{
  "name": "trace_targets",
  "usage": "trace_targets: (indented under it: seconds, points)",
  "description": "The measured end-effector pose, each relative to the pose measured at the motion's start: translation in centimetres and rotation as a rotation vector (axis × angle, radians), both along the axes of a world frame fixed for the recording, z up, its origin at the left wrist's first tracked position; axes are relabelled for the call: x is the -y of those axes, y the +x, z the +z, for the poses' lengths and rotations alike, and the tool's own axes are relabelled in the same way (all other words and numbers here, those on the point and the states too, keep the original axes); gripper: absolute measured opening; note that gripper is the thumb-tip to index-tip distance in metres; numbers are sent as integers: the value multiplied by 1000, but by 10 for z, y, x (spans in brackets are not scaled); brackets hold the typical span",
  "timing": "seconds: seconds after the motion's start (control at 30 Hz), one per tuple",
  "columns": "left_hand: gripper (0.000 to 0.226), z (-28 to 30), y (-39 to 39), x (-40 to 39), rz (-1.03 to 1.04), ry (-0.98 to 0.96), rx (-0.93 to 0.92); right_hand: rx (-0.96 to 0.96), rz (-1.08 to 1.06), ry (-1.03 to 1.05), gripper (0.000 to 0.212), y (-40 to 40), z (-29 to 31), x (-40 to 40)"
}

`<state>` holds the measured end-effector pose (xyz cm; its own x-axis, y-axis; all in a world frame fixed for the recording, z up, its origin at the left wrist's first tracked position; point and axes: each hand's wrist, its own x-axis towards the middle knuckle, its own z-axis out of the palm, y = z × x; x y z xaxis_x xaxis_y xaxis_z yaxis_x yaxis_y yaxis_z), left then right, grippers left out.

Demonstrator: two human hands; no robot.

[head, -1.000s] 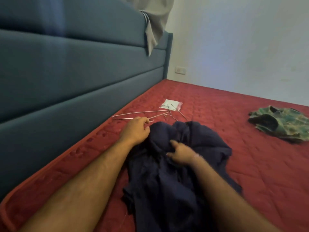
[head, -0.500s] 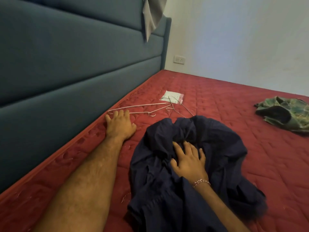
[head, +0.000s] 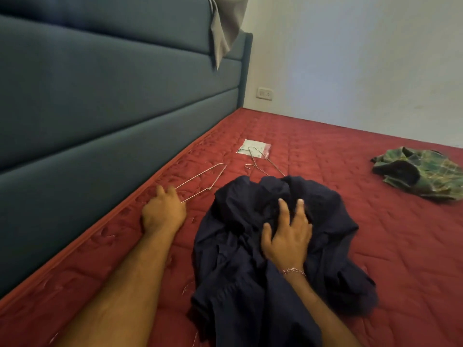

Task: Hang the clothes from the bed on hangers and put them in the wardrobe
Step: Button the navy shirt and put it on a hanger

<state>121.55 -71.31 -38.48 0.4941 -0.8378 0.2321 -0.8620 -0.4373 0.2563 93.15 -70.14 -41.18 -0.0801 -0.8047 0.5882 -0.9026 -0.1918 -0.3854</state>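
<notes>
**Inspector:** Navy garment (head: 250,246) lies crumpled on the red mattress (head: 375,246), centre of frame. State of the right hand?

**Assistant:** Right hand (head: 288,236) rests palm-down on top of the garment, fingers spread and nearly straight, tips pointing to 12 o'clock. It presses the cloth; nothing is gripped. A thread bracelet (head: 294,271) sits at the wrist.

**Inspector:** Left hand?

**Assistant:** Left hand (head: 162,211) lies on the mattress at 9 o'clock from the garment, just beside its edge and near the blue headboard (head: 100,108). Fingers are curled at the near end of a wire hanger (head: 203,181); whether they actually pinch the wire, I cannot tell.

**Inspector:** Other items?

**Assistant:** A second wire hanger (head: 260,161) lies at 12 o'clock from the garment, its lower end touching or tucked under the cloth, its upper end over a small plastic packet (head: 253,147). A green patterned garment (head: 421,174) lies at 2 o'clock, well apart from both hands. Grey cloth (head: 225,28) hangs over the headboard top.
</notes>
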Motion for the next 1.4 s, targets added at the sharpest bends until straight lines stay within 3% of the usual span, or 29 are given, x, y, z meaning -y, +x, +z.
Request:
trace_targets:
  seconds: [0.07, 0.2, 0.3, 0.4, 0.47, 0.53, 0.6, 0.7, 0.73, 0.8, 0.9, 0.93, 1.0, 1.1, 1.27, 1.33, 1.4]
  points:
    - [42, 6, 6, -20, 13, 67, 35, 128, -57, 76, 60, -6, 3, -1]
    - [34, 7, 18, -64, 82, 33, -31, 91, 70, 259, 48, -23, 7, -27]
    - [28, 14, 3, -86, 8, -66, -232, 189, 110, 217, 44, -36, 16, -57]
    - [30, 37, -32, -99, -104, -122, -465, 450, 53, 159, 35, -53, 25, -83]
    - [36, 48, -60, -107, -177, -176, -629, 690, -12, 237, 33, -73, 34, -95]
    - [34, 58, -93, -118, -260, -208, -765, 794, -72, 301, 35, -93, 39, -104]
    - [36, 70, -134, -128, -375, -190, -871, 621, -119, 368, 35, -107, 45, -116]
    - [37, 82, -202, -130, -506, -130, -868, 110, -183, 470, 63, -110, 47, -136]
    - [38, 85, -222, -129, -525, -112, -805, -8, -205, 478, 57, -110, 45, -139]
    - [39, 87, -257, -126, -531, -84, -654, -28, -217, 444, 25, -118, 46, -144]
    - [69, 75, -280, -125, -453, -32, -545, 250, -213, 303, 14, -140, 45, -152]
    - [68, 68, -282, -125, -407, -22, -533, 356, -196, 226, 12, -152, 45, -156]
    - [50, 48, -274, -122, -320, -1, -583, 549, -181, 112, 10, -174, 40, -164]
    - [32, 37, -259, -114, -266, -129, -825, 781, -200, -2, 16, -205, 41, -169]
    - [30, 65, -247, -125, -329, -408, -997, 901, -363, 136, 15, -244, 46, -157]
    - [27, 72, -237, -133, -354, -366, -1029, 1002, -397, 299, 25, -258, 42, -151]
    - [18, 73, -228, -139, -394, -308, -1053, 1066, -451, 250, 28, -259, 50, -149]
